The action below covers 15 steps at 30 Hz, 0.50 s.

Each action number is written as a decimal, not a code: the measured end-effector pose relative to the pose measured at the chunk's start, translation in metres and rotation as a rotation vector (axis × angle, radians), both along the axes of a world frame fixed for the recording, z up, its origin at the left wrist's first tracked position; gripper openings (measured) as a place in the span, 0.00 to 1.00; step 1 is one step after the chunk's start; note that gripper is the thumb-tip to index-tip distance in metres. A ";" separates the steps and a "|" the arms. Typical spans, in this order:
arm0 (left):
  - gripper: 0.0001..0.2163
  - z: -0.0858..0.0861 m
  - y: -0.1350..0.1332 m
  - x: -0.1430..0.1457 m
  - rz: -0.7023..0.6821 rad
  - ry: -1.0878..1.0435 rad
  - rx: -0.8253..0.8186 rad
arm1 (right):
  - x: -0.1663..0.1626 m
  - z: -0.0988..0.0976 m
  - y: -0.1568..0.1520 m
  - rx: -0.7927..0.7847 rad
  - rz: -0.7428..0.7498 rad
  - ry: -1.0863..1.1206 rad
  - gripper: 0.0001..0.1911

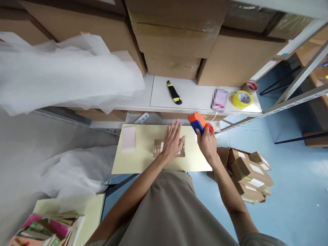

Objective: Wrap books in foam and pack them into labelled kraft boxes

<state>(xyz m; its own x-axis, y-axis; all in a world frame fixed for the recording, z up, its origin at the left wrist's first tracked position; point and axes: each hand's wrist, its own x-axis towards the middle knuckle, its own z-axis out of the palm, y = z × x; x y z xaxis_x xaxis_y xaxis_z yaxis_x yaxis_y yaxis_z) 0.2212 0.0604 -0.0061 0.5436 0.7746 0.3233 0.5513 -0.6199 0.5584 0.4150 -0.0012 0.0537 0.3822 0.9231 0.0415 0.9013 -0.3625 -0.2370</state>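
My left hand (pixel 172 141) lies with fingers outstretched over a small cardboard box (pixel 157 150) on the pale yellow table (pixel 146 166). It covers the middle of the box, so I cannot tell how firmly it presses. Bits of white label show beside the hand. My right hand (pixel 206 143) is wrapped round an orange and blue handheld tool (pixel 199 122), raised over the table's right end. The tool's exact kind is not clear. Left of the box lies a pale pinkish sheet or pad (pixel 128 139).
On the white shelf (pixel 161 97) ahead lie a utility knife (pixel 174 93), a blurred-out phone (pixel 219 100), a yellow tape roll (pixel 241 99) and another roll (pixel 250 86). Large cartons (pixel 174 44) stand behind. White foam sheeting (pixel 64 75) hangs left; labelled boxes (pixel 251 171) are piled right.
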 end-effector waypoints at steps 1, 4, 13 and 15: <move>0.33 0.013 0.008 0.014 -0.036 -0.044 0.027 | 0.001 0.006 0.014 0.091 0.022 0.003 0.18; 0.31 0.045 0.036 0.049 -0.096 -0.136 0.038 | 0.006 0.021 0.059 0.281 0.085 -0.003 0.15; 0.30 0.067 0.057 0.060 -0.094 -0.160 0.033 | 0.025 0.027 0.147 0.190 0.092 -0.073 0.19; 0.30 0.064 0.048 0.050 -0.071 -0.139 0.020 | 0.026 0.021 0.152 0.177 0.104 -0.073 0.23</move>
